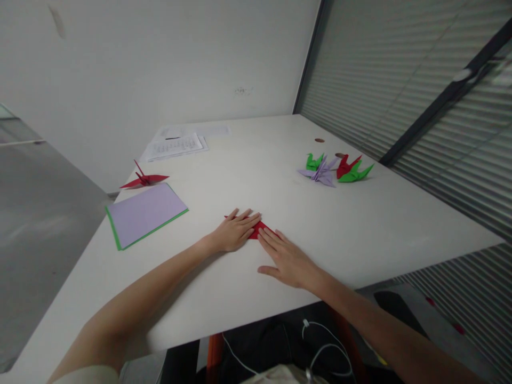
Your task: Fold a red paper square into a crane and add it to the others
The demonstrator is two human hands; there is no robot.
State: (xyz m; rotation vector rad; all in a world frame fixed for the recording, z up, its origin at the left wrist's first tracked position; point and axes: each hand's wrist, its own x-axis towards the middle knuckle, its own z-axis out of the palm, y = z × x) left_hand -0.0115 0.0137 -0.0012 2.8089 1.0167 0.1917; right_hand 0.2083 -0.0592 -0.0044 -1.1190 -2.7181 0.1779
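Observation:
A folded red paper (256, 229) lies flat on the white table (372, 224), mostly covered by my hands. My left hand (234, 230) rests on its left part with the fingers stretched out flat. My right hand (285, 259) lies flat too, fingers extended, its fingertips pressing the paper's right edge. Neither hand grips anything.
A stack of lilac and green paper sheets (144, 213) lies to the left, with a red paper crane (144, 179) behind it. Several green, lilac and red cranes (338, 169) sit at the right. Printed sheets (176, 145) lie at the far side. Blinds line the right wall.

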